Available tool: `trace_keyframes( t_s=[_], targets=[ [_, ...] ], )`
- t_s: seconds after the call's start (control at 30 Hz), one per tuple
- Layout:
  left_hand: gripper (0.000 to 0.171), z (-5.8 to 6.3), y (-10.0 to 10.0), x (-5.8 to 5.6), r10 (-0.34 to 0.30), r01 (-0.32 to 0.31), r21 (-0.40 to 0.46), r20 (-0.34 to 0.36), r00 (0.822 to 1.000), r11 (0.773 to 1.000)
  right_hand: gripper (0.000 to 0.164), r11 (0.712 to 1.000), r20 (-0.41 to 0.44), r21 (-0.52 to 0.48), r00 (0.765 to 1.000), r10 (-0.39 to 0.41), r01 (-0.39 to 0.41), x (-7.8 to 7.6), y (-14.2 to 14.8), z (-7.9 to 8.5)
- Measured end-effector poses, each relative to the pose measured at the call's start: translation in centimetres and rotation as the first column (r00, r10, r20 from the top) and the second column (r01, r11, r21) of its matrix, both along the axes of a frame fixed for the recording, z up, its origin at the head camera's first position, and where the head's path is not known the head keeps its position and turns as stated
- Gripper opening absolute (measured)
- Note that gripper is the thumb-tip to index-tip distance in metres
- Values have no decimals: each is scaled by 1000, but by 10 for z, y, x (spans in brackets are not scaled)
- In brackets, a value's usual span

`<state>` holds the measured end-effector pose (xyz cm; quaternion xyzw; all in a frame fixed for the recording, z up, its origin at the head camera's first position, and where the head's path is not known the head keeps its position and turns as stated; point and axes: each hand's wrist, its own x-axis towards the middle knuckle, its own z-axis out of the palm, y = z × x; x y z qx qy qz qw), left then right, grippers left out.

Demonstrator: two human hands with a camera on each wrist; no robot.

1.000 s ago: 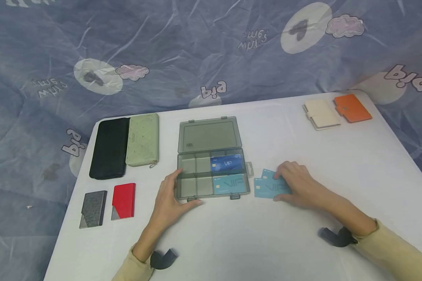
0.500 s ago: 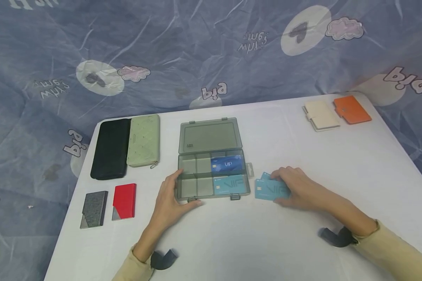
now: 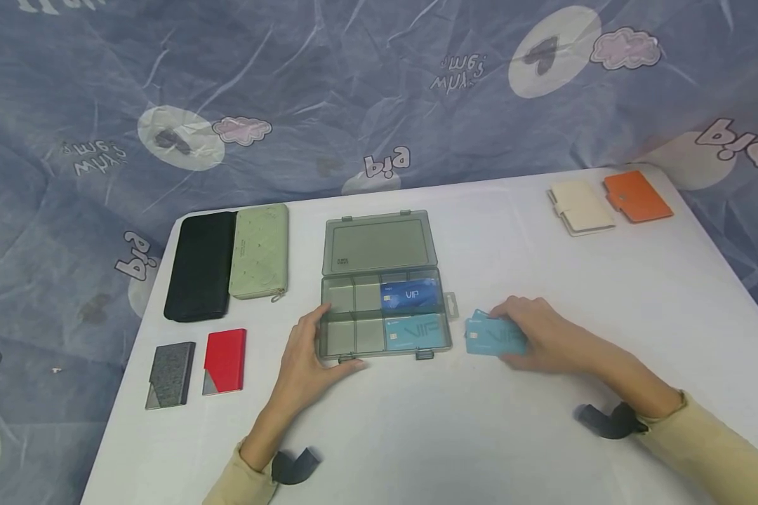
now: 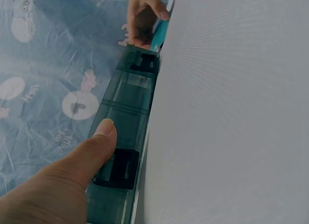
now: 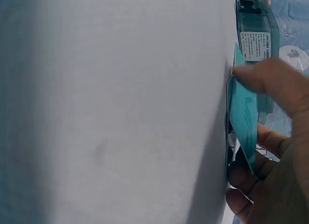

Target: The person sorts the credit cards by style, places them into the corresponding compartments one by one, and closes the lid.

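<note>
An open, see-through grey-green compartment box (image 3: 379, 245) lies on the white table with its lid folded back. Inside it, a dark blue VIP card (image 3: 409, 294) sits in the upper right and a light blue VIP card (image 3: 415, 332) in the lower right. My left hand (image 3: 303, 354) grips the box's left front corner; its thumb (image 4: 99, 144) lies along the front wall beside a latch. To the right of the box, my right hand (image 3: 540, 337) pinches a light blue VIP card (image 3: 493, 337) at its right end, thumb below and fingers above. Another light blue card (image 3: 478, 314) shows behind it.
On the left lie a black wallet (image 3: 200, 266), a green zip wallet (image 3: 259, 250), a grey card holder (image 3: 170, 375) and a red card holder (image 3: 225, 359). A cream card holder (image 3: 581, 207) and an orange one (image 3: 638, 196) lie at the back right.
The right hand has shifted slightly right with the light blue card, which now covers more of the card behind it. My left hand keeps its place on the box.
</note>
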<state>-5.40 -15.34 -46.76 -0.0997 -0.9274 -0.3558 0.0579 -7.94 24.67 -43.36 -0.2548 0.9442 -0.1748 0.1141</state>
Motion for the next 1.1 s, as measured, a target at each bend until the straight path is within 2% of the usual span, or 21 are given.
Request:
trace_keyframes(
  t_s=[0.23,0.43,0.63,0.87,1.1],
  targets=[
    [102,-1,0,0,-2,2,5,7,1000,1000,78,1000,33,-5,999,-8,8,0,1,0],
    [102,-1,0,0,-2,2,9,4,1000,1000,79,998,95,-40,995,-33,37,-2,4,-1],
    [102,-1,0,0,-5,5,8,2,1000,1000,80,996,118,-87,993,6,4,-4,7,-1],
    [102,-1,0,-1,-8,8,8,-2,1000,1000,73,995,56,-89,997,59,-54,-8,12,-1],
    [102,0,0,0,-8,8,12,6,1000,1000,65,996,-13,-80,999,34,-35,-11,13,1]
  ],
)
